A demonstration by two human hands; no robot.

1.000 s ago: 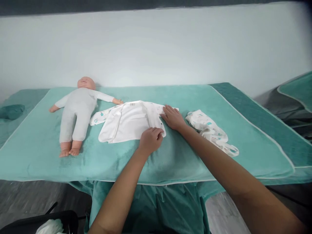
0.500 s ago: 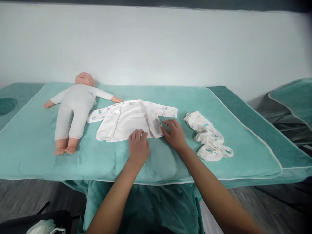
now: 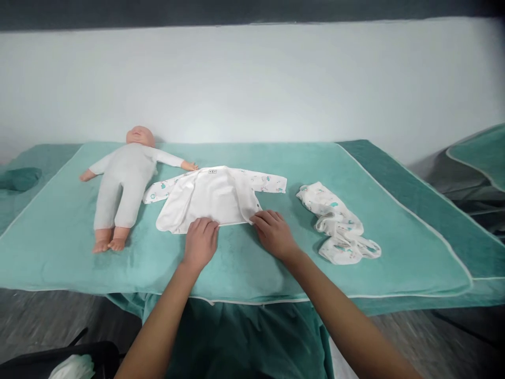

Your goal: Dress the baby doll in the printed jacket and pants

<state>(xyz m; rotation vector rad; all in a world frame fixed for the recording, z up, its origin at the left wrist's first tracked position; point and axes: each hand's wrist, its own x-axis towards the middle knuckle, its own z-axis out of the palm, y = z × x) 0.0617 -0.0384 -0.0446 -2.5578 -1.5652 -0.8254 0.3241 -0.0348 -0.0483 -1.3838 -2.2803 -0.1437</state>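
A white baby jacket (image 3: 215, 197) with printed sleeves lies spread open, its plain inside facing up and its collar toward the wall. My left hand (image 3: 201, 242) pinches the jacket's bottom hem near its middle, the fingertips curled over the edge. At the hem's right corner, beside some small dark snaps, my right hand (image 3: 275, 234) is closed on the fabric. Both thumbs are partly hidden. To the left, a baby doll (image 3: 128, 179) in a white body lies on its back, one hand near the jacket's left sleeve. Crumpled printed baby clothing (image 3: 339, 223) lies right of my right hand.
A green padded cover (image 3: 402, 252) with white piping spreads over the table. Behind it rises a white wall (image 3: 252, 84). At the bottom left, a black seat (image 3: 98, 358) holds a pale bundle. More green fabric (image 3: 481, 155) hangs at the far right.
My left hand has moved left along the hem. My right hand has come down and inward to the hem's right corner and closed on it. The camera view has tilted up slightly.
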